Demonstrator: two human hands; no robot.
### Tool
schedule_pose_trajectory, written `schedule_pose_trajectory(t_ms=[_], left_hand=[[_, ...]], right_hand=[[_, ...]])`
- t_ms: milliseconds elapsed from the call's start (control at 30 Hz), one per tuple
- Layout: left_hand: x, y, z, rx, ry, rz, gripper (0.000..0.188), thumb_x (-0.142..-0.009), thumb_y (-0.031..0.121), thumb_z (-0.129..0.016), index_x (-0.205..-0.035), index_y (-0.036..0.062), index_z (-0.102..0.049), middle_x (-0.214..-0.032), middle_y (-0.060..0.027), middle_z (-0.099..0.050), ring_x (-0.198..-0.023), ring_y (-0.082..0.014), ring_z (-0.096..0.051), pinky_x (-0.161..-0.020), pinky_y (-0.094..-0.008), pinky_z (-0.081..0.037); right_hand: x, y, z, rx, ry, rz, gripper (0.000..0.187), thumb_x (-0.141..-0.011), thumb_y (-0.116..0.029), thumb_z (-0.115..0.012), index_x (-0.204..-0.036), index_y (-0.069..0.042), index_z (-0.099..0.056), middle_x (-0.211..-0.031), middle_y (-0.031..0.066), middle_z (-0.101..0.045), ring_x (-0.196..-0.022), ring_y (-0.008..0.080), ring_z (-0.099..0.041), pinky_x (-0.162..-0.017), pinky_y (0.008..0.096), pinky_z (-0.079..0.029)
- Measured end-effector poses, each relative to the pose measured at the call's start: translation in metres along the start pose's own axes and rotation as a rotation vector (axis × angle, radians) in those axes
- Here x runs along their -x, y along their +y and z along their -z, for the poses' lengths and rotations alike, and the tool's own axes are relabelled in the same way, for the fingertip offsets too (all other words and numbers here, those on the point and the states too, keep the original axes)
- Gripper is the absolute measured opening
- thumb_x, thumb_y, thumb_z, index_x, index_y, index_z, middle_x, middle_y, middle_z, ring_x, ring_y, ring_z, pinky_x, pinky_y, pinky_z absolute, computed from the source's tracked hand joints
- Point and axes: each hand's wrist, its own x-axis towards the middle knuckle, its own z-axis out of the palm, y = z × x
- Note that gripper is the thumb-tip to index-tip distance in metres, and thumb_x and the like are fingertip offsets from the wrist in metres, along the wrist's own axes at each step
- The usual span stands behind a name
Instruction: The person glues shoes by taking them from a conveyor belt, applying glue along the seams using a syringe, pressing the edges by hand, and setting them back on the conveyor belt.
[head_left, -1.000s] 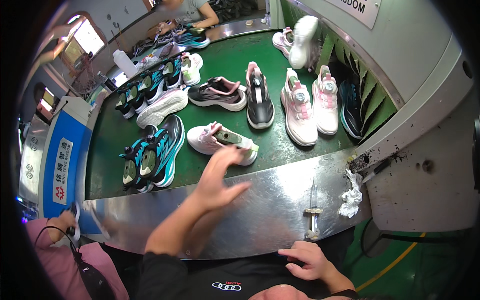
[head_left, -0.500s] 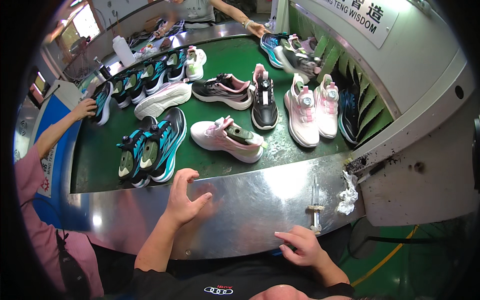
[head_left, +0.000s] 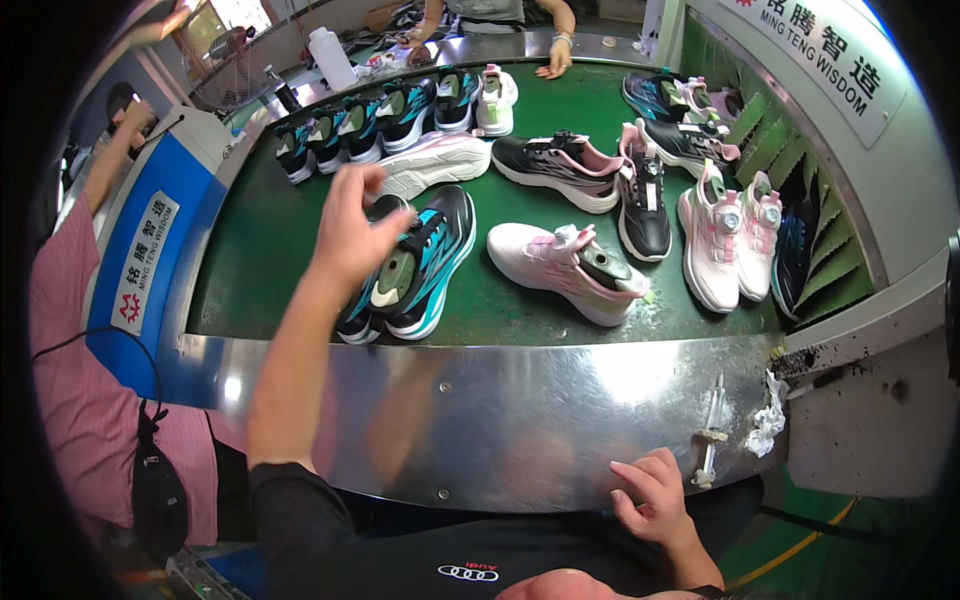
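My left hand [head_left: 350, 230] is raised over a pair of black and teal sneakers, its thumb apart from its bent fingers and nothing in it. It hides part of the left sneaker [head_left: 360, 318]; the right sneaker [head_left: 445, 250] shows more fully, with a green insert in its opening. I cannot tell whether the hand touches them. Low at the steel ledge, my right hand [head_left: 655, 492] hovers with its index finger and thumb apart, holding nothing. A white and pink sneaker [head_left: 540, 262] with a green insert lies on its side right of the pair.
More sneakers stand on the green belt [head_left: 260, 285]: a row of teal and black ones [head_left: 405, 112] behind, white-pink ones [head_left: 708, 250] at right. A clear syringe-like tube [head_left: 714, 425] and crumpled white paper [head_left: 767, 420] lie on the steel ledge [head_left: 520, 400]. A co-worker's hand [head_left: 555, 57] rests across the belt.
My view has swung left. My left hand has reached forward over the teal pair. The left co-worker's hand has left a shoe and risen; the far co-worker's hand has drawn back from the shoes.
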Motion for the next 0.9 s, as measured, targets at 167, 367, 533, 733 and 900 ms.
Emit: schedule_pose_trajectory(t_ms=[167,367,533,733,900], left_hand=[[-0.078,-0.060,-0.018,-0.259,-0.184,0.120,0.071,-0.067,0.027,-0.078,-0.127,0.0047,-0.045,-0.126,-0.0181,-0.047,-0.115,-0.0340,-0.049,-0.098,-0.0387,-0.041],[-0.107,-0.058,-0.091,-0.239,-0.325,0.011,0.077,-0.064,0.029,-0.078,-0.129,0.0044,-0.045,-0.127,-0.0187,-0.045,-0.119,-0.0333,-0.046,-0.100,-0.0385,-0.039],[-0.133,-0.049,-0.138,-0.247,-0.348,-0.082,0.076,-0.063,0.023,-0.078,-0.129,0.0057,-0.046,-0.130,-0.0145,-0.046,-0.123,-0.0299,-0.044,-0.103,-0.0365,-0.037],[-0.137,-0.088,-0.132,-0.408,-0.394,0.039,0.090,-0.055,0.022,-0.083,-0.133,0.0047,-0.043,-0.137,-0.0174,-0.042,-0.126,-0.0305,-0.041,-0.105,-0.0360,-0.035],[-0.131,-0.107,-0.137,-0.593,-0.434,0.050,0.087,-0.060,0.052,-0.074,-0.131,0.0086,-0.048,-0.115,-0.0196,-0.057,-0.106,-0.0366,-0.053,-0.093,-0.0428,-0.041]], right_hand=[[-0.003,0.007,-0.027,0.098,0.009,-0.024,0.043,-0.062,-0.007,-0.071,-0.104,-0.006,-0.064,-0.092,0.0076,-0.057,-0.084,0.0270,-0.049,-0.076,0.0346,-0.042],[0.003,0.015,-0.032,0.169,-0.008,-0.133,0.048,-0.063,-0.019,-0.073,-0.110,-0.009,-0.063,-0.108,0.0080,-0.053,-0.095,0.0284,-0.044,-0.085,0.0364,-0.038],[0.003,0.017,-0.029,0.188,-0.073,-0.179,0.051,-0.063,-0.024,-0.073,-0.112,-0.012,-0.063,-0.111,0.0056,-0.052,-0.099,0.0262,-0.042,-0.088,0.0371,-0.034],[0.001,0.022,-0.025,0.129,-0.093,-0.178,0.052,-0.062,-0.024,-0.073,-0.111,-0.013,-0.064,-0.111,0.0049,-0.052,-0.098,0.0257,-0.041,-0.087,0.0377,-0.034],[0.003,0.025,-0.020,0.072,-0.102,-0.171,0.051,-0.062,-0.027,-0.074,-0.111,-0.015,-0.065,-0.111,0.0038,-0.052,-0.096,0.0247,-0.041,-0.085,0.0375,-0.034]])
